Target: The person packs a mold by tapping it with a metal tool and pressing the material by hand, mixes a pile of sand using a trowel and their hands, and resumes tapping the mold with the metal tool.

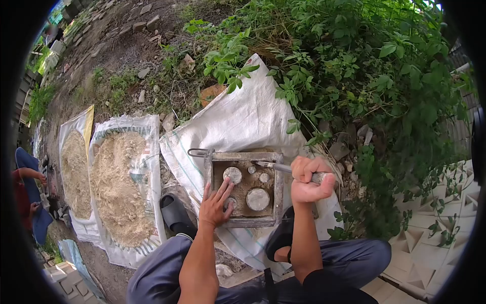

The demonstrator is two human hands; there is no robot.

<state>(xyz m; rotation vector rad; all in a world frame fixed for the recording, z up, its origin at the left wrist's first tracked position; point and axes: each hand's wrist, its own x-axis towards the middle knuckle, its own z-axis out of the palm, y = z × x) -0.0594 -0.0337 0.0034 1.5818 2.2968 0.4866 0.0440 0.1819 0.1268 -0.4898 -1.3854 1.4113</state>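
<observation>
A square wooden frame [244, 223] with a wire handle [198, 152] on its far left corner lies on a white woven sack [238, 114] between my feet. Grey-brown packed material fills it around several round pale discs, including a large one [257, 199] and a smaller one [232, 175]. My left hand [216, 205] reaches over the left side of the frame with its fingers spread, fingertips at the smaller disc. My right hand [313, 177] is closed around the handle of a narrow metal-bladed tool [273, 165], whose tip points left over the frame's far right part.
Two sacks with heaps of sandy powder, one nearer [119, 187] and one farther [76, 172], lie at left. Leafy plants [349, 76] crowd the upper right. Patterned pale blocks [430, 238] stand at lower right. Another person [30, 187] sits at the far left.
</observation>
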